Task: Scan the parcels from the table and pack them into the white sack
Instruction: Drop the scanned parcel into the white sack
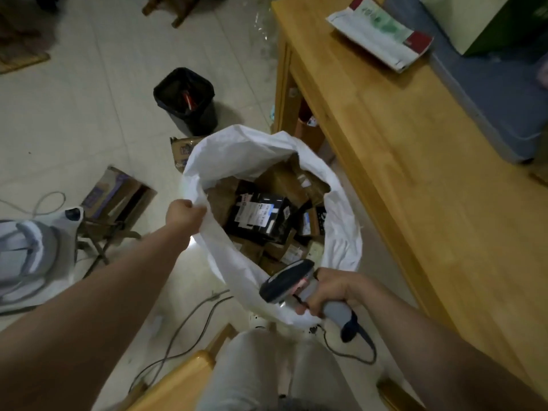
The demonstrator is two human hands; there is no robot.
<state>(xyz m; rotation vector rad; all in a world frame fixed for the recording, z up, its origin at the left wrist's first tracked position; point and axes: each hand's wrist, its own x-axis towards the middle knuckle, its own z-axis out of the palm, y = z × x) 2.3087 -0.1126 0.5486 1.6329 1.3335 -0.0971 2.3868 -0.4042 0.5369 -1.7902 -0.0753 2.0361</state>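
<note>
The left hand (185, 213) is clenched on the rim of the white sack (237, 146) and pulls its mouth wide, likely so parcels drop in freely. The right hand (329, 292) is wrapped tight round the handle of the scanner (286, 281), whose head hangs over the sack's edge. Packed parcels (258, 215) fill the sack, which stands on the floor (89, 114) just beside the bench (415, 188), where a white mailer (379, 34) lies, seemingly not yet scanned.

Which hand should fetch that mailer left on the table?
Probably left: the left hand only holds the white sack by its rim, while the right hand grips the scanner. The mailer lies far up the table.
</note>
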